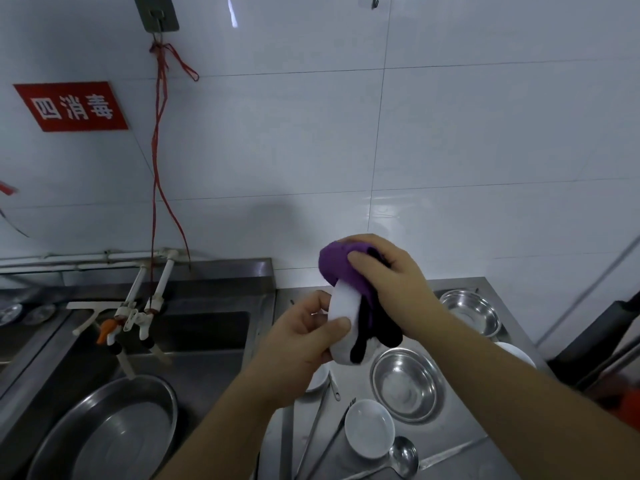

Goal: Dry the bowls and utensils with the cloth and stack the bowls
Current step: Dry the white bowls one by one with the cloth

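A white bowl [341,327] is gripped on edge by the left hand [304,344]; a purple cloth [341,268] is clutched against its far rim by the right hand [391,282], above the counter [460,445].

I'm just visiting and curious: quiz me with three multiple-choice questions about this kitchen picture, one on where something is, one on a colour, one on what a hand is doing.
1. Where does the ladle lie?
A. on the steel counter, near the bottom edge of the view
B. inside the sink
C. hanging from the wall hook

2. What colour is the cloth?
A. yellow
B. purple and black
C. green

3. What is the left hand doing?
A. resting flat on the counter
B. turning a tap
C. holding the white bowl

Answers:
1. A, since its round bowl rests on the counter beside a small white dish.
2. B, since purple fabric with a black part hangs over the bowl under the right hand.
3. C, since thumb and fingers have a grip on the bowl's side.
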`<action>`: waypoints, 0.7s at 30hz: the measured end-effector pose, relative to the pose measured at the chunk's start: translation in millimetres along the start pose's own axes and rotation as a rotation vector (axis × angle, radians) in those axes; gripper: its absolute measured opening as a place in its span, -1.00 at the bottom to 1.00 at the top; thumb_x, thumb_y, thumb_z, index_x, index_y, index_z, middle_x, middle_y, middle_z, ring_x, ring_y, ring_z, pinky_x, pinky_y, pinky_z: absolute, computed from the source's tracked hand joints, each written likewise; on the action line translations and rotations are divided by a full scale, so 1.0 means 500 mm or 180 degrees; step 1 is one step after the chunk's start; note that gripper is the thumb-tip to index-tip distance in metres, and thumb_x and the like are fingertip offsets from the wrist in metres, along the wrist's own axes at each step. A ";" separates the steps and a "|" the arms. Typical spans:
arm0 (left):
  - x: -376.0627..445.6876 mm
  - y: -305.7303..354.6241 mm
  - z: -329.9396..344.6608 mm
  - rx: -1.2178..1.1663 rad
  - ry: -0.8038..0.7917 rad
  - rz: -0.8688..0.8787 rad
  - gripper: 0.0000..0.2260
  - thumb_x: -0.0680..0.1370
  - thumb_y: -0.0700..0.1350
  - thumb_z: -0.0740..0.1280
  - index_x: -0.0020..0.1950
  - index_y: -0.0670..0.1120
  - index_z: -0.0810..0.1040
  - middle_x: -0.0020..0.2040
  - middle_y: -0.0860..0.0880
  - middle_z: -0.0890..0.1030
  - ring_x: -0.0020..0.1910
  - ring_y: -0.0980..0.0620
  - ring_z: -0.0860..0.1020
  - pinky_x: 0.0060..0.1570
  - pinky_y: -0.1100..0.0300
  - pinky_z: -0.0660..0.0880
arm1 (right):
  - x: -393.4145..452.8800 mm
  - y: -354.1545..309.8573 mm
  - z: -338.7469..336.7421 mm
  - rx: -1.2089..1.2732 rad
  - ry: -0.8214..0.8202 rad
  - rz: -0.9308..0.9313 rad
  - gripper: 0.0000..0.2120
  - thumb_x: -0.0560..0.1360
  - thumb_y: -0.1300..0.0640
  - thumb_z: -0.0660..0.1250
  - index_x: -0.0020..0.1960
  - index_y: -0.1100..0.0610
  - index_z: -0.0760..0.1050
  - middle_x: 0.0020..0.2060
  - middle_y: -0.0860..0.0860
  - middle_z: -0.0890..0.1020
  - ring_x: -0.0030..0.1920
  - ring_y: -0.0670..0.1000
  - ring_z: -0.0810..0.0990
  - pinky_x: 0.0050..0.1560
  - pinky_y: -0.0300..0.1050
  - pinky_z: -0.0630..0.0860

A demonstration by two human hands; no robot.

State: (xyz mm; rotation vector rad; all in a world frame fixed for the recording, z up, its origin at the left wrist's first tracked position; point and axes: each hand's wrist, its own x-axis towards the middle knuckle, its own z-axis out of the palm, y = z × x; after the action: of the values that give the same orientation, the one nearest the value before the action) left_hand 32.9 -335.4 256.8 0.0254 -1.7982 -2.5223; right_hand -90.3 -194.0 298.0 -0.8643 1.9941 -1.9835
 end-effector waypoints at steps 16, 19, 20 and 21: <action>0.019 -0.003 0.032 0.0955 0.0126 0.0442 -0.75 0.58 -0.12 0.43 0.25 -0.04 0.57 0.10 -0.08 0.75 0.12 -0.08 0.72 0.08 0.13 0.65 | -0.012 0.076 -0.013 0.2553 0.0440 0.2011 -0.71 0.32 -0.09 0.49 -0.15 0.13 0.69 -0.21 0.09 0.64 -0.23 0.11 0.68 -0.17 -0.03 0.60; 0.035 0.023 0.019 0.0140 0.0207 -0.0004 -0.62 0.54 -0.02 0.45 0.35 -0.03 0.61 0.20 -0.18 0.72 0.19 -0.21 0.70 0.12 -0.06 0.67 | -0.003 0.069 -0.029 0.2153 0.0507 0.2165 -0.64 0.43 -0.11 0.47 0.07 0.13 0.68 -0.11 0.15 0.66 -0.12 0.18 0.64 -0.06 0.03 0.57; 0.040 0.032 0.015 -0.0004 0.0241 -0.0097 -0.62 0.56 -0.01 0.43 0.37 -0.04 0.61 0.23 -0.20 0.71 0.20 -0.24 0.70 0.12 -0.12 0.67 | -0.001 0.068 -0.031 0.2087 0.0551 0.2197 -0.58 0.44 -0.12 0.48 0.16 0.13 0.68 -0.04 0.18 0.68 -0.06 0.20 0.64 0.02 0.09 0.54; 0.044 0.037 0.010 0.0042 0.0261 -0.0121 -0.63 0.59 -0.02 0.40 0.38 -0.07 0.61 0.24 -0.21 0.70 0.21 -0.25 0.69 0.13 -0.14 0.67 | 0.001 0.064 -0.032 0.2044 0.0615 0.2202 -0.56 0.43 -0.13 0.49 0.19 0.13 0.68 -0.02 0.19 0.68 -0.03 0.21 0.63 0.06 0.12 0.53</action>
State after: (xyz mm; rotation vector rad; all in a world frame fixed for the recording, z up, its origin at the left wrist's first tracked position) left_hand 11.1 -337.8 276.0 0.1626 -1.8003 -2.4955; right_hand -107.6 -183.1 268.4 0.1520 1.2942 -2.0750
